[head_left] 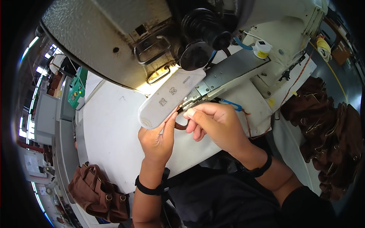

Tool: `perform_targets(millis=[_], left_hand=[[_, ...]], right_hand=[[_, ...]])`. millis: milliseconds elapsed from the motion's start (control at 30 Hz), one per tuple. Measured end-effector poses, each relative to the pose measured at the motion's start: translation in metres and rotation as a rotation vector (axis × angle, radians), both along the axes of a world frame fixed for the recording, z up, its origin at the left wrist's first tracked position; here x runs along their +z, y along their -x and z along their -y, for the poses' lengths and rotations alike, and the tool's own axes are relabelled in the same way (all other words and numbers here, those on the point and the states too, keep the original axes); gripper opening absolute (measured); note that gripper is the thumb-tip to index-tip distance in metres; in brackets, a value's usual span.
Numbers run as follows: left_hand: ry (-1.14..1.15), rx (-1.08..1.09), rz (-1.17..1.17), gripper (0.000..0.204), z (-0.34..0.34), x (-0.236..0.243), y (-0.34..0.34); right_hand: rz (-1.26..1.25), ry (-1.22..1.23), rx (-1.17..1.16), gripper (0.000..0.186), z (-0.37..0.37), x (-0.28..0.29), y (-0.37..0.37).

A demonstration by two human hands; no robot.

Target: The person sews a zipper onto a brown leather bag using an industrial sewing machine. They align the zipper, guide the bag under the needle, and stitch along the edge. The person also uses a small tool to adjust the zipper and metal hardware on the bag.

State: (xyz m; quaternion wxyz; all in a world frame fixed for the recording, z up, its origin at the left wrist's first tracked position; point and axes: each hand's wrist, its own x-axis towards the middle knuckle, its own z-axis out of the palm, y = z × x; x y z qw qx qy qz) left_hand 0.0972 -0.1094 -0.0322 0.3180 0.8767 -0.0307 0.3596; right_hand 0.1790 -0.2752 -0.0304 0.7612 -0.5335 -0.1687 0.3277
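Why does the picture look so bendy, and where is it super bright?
In the head view, the fisheye lens bends straight edges and leaves dark corners; also in the head view, a yellowish glow shines beneath the sewing machine, and long lights at the left glare white.

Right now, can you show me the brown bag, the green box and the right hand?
Brown bag (pixel 95 195): head view, on its body below the handle.
Green box (pixel 77 88): head view, on its front panel.
Right hand (pixel 221 122): head view, on its middle.
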Motion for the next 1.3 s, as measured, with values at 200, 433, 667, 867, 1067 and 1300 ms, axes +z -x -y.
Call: perform_targets(millis=[200,433,667,867,1067,1300], left_hand=[[-0.096,0.040,0.100,0.022,0.004,0.003,-0.010],[-0.112,0.099,0.089,0.019,0.006,0.006,-0.010],[0.059,0.071,0.052,0.017,0.001,0.002,-0.011],[0.051,0.122,0.029,0.020,0.001,-0.002,-0.010],[-0.002,0.106,0.093,0.019,0.006,0.000,-0.014],[-0.074,0.116,0.101,0.022,0.008,0.006,-0.013]], right_hand=[[0.292,0.335,0.183,0.021,0.033,-0.062,0.018],[0.381,0.234,0.054,0.022,0.031,-0.073,0.022],[0.402,0.265,0.082,0.019,0.033,-0.080,0.021],[0.364,0.214,0.055,0.019,0.034,-0.078,0.022],[0.394,0.235,0.013,0.020,0.030,-0.082,0.023],[0.391,0.230,-0.010,0.020,0.028,-0.076,0.024]])
